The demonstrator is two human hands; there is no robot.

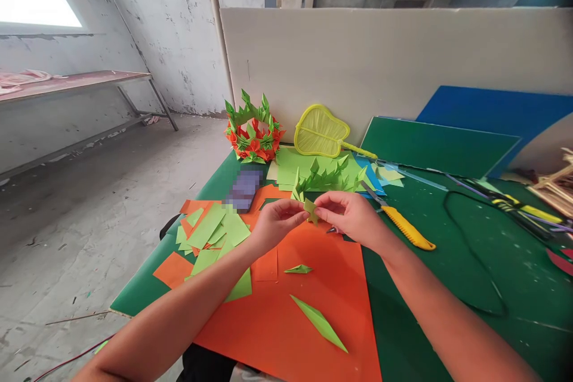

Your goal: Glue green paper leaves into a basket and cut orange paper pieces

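Between my two hands is a small folded green paper piece (310, 211), pinched from both sides above an orange sheet (331, 262). The fingers of my left hand (283, 221) close on its left edge, and my right hand (347, 215) grips its right edge. Just behind them stands a row of pointed green folded pieces (329, 176). Two folded green slivers lie on the orange sheet nearer to me, a small one (298, 270) and a longer one (320, 322).
Loose green paper pieces (208, 227) lie left, near a blurred phone (244, 191). Behind are a green and orange paper ring (253, 137) and a yellow fan (320, 131). A yellow cutter (407, 228) and black cable (470, 250) lie right on the green table (416, 292).
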